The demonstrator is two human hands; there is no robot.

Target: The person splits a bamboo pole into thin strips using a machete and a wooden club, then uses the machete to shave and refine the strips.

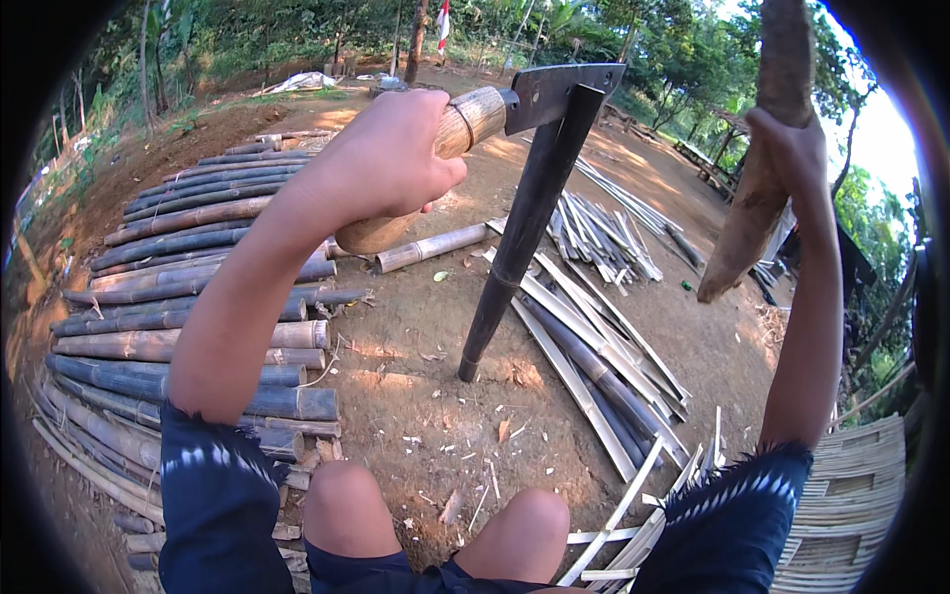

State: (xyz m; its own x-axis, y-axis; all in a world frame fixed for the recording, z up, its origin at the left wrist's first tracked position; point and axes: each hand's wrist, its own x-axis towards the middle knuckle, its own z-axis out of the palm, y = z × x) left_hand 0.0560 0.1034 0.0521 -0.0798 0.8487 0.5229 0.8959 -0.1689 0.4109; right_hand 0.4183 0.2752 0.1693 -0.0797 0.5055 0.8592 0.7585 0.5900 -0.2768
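Fingers (416,168) of the left hand (381,163) grip a bamboo-handled cleaver (554,91) set on a dark, upright bamboo pole (520,233).

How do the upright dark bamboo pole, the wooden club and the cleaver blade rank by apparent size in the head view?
1. Upright dark bamboo pole.
2. Wooden club, looks nearly as long; nearness to the camera makes this unsure.
3. Cleaver blade.
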